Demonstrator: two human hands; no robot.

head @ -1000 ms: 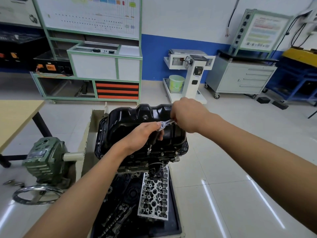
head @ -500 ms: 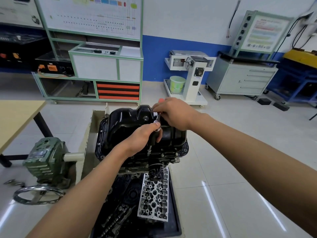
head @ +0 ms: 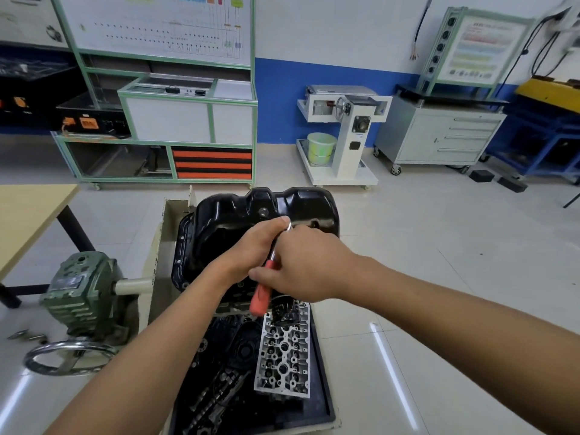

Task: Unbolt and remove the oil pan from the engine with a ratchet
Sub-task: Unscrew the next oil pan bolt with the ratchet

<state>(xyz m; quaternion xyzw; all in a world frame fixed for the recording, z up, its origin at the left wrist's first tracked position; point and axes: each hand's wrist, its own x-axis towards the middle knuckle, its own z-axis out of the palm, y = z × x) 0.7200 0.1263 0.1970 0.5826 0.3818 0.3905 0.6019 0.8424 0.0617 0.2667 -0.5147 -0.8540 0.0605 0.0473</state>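
Observation:
The black oil pan [head: 226, 211] sits upside up on the engine block on a stand, in the middle of the view. A ratchet with an orange handle [head: 261, 296] stands over the pan's near edge, its silver head near my fingertips. My left hand [head: 251, 246] grips the ratchet's head end from the left. My right hand [head: 307, 271] grips the handle's upper part, with the orange grip sticking out below it. The socket and bolt are hidden under my hands.
A cylinder head [head: 282, 359] and dark engine parts lie in a black tray [head: 323, 412] below the engine. A green gearbox with a handwheel [head: 78, 296] stands on the left, beside a wooden table [head: 28, 215]. Cabinets and an engine stand [head: 345, 120] line the far wall.
My right hand swung the ratchet handle from the far right round toward me, so the orange grip now points down toward the tray. My left hand stayed on the head.

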